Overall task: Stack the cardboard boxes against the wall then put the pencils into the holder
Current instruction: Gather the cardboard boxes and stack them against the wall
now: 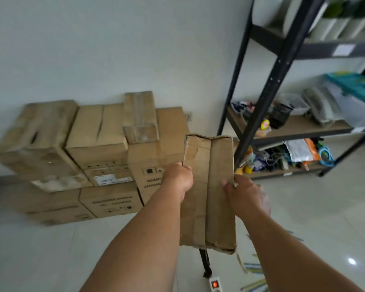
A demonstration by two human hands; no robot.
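Note:
I hold a worn, long cardboard box in the air in front of me. My left hand grips its left edge and my right hand grips its right edge, thumb on top. A stack of several cardboard boxes stands against the white wall at the left, with a small narrow box on top. Pencils lie scattered on the floor at the lower right, partly hidden by my right arm. A dark holder stands on the shelf at the right.
A black metal shelf rack stands at the right, close to the held box, holding a telephone, trays and clutter. A white power strip with a lit red switch lies on the tiled floor below the box.

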